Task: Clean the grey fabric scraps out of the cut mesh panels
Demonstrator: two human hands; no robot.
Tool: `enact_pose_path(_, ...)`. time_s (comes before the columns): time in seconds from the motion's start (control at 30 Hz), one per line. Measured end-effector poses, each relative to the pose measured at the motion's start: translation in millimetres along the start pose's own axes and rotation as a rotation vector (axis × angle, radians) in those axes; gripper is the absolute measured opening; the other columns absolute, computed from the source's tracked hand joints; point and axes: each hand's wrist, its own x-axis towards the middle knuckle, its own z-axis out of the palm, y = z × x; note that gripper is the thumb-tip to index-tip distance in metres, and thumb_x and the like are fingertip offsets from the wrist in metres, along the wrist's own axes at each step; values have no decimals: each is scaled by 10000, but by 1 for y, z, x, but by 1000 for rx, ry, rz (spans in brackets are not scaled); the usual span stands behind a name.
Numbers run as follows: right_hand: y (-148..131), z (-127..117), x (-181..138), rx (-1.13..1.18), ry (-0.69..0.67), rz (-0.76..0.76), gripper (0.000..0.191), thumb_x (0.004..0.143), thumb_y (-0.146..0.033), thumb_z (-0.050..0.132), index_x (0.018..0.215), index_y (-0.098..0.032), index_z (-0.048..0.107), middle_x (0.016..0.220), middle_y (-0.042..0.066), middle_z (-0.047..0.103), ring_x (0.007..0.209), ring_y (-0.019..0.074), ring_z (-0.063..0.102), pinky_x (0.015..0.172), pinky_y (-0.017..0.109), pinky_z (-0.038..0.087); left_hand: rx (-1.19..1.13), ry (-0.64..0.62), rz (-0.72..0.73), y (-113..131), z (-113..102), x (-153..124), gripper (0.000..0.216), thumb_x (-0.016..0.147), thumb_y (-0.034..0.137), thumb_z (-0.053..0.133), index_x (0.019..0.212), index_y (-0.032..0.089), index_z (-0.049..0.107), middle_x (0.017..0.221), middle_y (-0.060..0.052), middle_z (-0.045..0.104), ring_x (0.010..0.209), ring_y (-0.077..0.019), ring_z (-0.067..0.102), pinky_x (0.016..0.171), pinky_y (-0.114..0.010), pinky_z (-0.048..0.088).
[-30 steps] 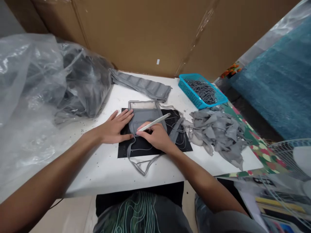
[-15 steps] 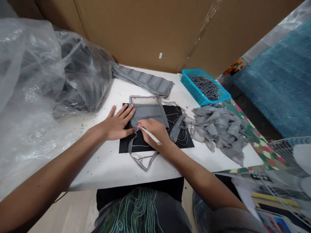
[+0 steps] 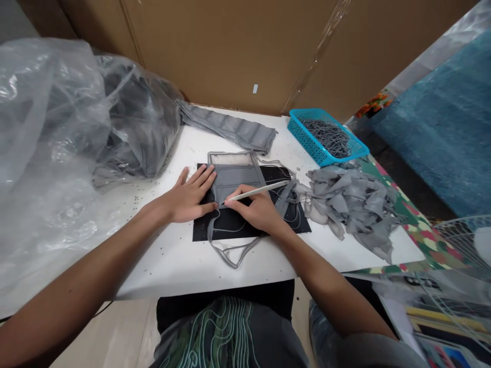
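While a grey fabric piece (image 3: pixel 240 175) is being kept against a black mat (image 3: pixel 199 231) by the left hand (image 3: pixel 184 203), a slim white tool (image 3: pixel 264 189) is being gripped in the right hand (image 3: pixel 259 208). The left hand is being held flat and wide, its fingers (image 3: pixel 206 180) being spread across the left edge of the fabric piece and the mat, with nothing being grasped. The right hand is being kept closed around the tool, whose tip is being pointed at the fabric's lower left corner; whether contact is being made cannot be told. Grey straps (image 3: pixel 235 265) are being draped over the mat's near edge onto the white table (image 3: pixel 180 273). Behind, a folded grey strip (image 3: pixel 230 126) is being supported by the table, and grey cords (image 3: pixel 326 137) are being held in a blue basket (image 3: pixel 306 144), just beyond heaped grey scraps (image 3: pixel 351 197).
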Motion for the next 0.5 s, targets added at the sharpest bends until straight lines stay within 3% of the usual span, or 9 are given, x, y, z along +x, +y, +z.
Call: enact_pose_path(0.5,1,1,5,-88,-67,-10,92,894,-260,738,809,-230,753,841,-14,792,830,173,729,833,309,529,-4,-33,-14,0,1,1,919,978,632,336,1694,166,-3,1740,-12,-136,1618,-312,-128,1290,-571,-105)
